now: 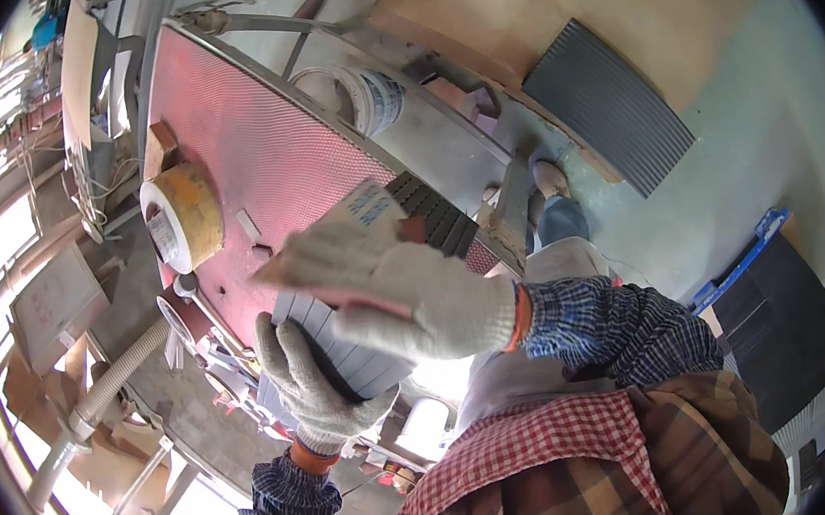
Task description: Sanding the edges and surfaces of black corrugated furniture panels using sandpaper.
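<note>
Both hands wear off-white knitted gloves. My left hand [320,383] has its fingers wrapped around a grey grooved block [336,346], which looks like several strips side by side. Over the block is my right hand [427,296], closed on a folded sheet [367,207] that looks like sandpaper, with blue print on its pale side. A reddish edge shows under my right fingers, close to the block; I cannot tell whether it touches. Beyond that hand, a dark slotted piece [433,215] lies at the edge of the red textured mat [238,125].
A large yellow roll [196,210] and a small brown block [159,148] stand on the mat's left. Right of the table is a white bucket [345,94]. Ribbed dark panels [608,106] lie on cardboard [557,1] on the floor. A flexible hose [124,378] runs at left.
</note>
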Available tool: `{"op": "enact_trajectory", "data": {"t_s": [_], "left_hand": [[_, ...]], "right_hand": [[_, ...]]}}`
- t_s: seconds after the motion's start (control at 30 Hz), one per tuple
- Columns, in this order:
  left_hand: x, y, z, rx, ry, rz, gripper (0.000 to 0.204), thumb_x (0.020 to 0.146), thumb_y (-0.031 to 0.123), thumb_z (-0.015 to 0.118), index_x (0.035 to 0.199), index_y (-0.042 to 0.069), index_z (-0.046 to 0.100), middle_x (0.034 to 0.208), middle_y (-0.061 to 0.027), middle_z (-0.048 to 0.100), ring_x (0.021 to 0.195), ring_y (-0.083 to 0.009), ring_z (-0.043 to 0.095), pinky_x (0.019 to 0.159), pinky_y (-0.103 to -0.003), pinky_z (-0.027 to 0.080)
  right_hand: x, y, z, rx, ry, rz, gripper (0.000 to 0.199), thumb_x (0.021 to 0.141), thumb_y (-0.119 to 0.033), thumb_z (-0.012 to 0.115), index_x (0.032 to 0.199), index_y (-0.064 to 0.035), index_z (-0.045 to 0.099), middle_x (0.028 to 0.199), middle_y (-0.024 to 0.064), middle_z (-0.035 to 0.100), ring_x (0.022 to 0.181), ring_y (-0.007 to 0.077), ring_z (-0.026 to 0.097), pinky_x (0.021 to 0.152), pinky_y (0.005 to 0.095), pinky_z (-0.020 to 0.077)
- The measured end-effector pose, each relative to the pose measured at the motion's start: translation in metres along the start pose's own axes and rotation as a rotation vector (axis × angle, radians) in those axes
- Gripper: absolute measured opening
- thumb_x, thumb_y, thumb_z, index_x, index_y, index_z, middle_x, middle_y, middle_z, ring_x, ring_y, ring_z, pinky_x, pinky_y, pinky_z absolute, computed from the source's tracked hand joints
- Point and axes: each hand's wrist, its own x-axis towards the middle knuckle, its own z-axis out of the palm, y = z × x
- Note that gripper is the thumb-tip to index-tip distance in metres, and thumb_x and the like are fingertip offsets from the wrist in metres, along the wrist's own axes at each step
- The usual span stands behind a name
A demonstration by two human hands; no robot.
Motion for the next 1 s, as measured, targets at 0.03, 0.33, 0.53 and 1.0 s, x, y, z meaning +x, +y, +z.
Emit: {"op": "enact_trajectory", "data": {"t_s": [0.03, 0.33, 0.53, 1.0], "left_hand": [[0.000, 0.000, -0.001, 0.012, -0.014, -0.016, 0.142, 0.079, 0.079, 0.081, 0.176, -0.004, 0.018, 0.174, -0.0409, 0.022, 0.160, -0.0591, 0.029, 0.128, -0.069, 0.030], [0.000, -0.001, 0.000, 0.027, -0.023, 0.008, 0.144, 0.076, 0.076, 0.085, 0.175, -0.006, 0.021, 0.172, -0.0440, 0.024, 0.157, -0.0621, 0.032, 0.125, -0.070, 0.034], [0.000, 0.000, 0.000, 0.005, -0.017, -0.018, 0.142, 0.081, 0.081, 0.079, 0.176, -0.004, 0.017, 0.175, -0.0387, 0.020, 0.160, -0.0586, 0.030, 0.128, -0.068, 0.031], [-0.001, -0.001, 0.001, 0.000, -0.024, -0.047, 0.137, 0.086, 0.089, 0.069, 0.177, 0.001, 0.018, 0.175, -0.0359, 0.023, 0.160, -0.0540, 0.028, 0.126, -0.070, 0.026]], "right_hand": [[0.003, -0.003, -0.001, -0.025, -0.051, -0.092, 0.052, 0.111, -0.025, 0.062, 0.159, -0.0066, 0.057, 0.163, 0.0232, 0.056, 0.154, 0.0413, 0.050, 0.133, 0.0505, 0.0323], [-0.008, 0.030, 0.003, -0.095, -0.113, -0.131, 0.054, 0.112, -0.027, 0.061, 0.162, -0.0064, 0.054, 0.163, 0.0222, 0.056, 0.156, 0.0397, 0.048, 0.132, 0.0487, 0.0345], [-0.015, 0.025, -0.021, -0.026, 0.025, 0.391, 0.049, 0.108, -0.013, 0.060, 0.157, -0.0070, 0.059, 0.156, 0.0179, 0.063, 0.146, 0.0345, 0.058, 0.129, 0.0452, 0.0396], [-0.053, 0.059, -0.025, 0.369, 0.236, 0.669, 0.046, 0.107, -0.012, 0.059, 0.153, -0.0040, 0.063, 0.149, 0.0160, 0.068, 0.140, 0.0298, 0.065, 0.122, 0.0433, 0.0492]]}}
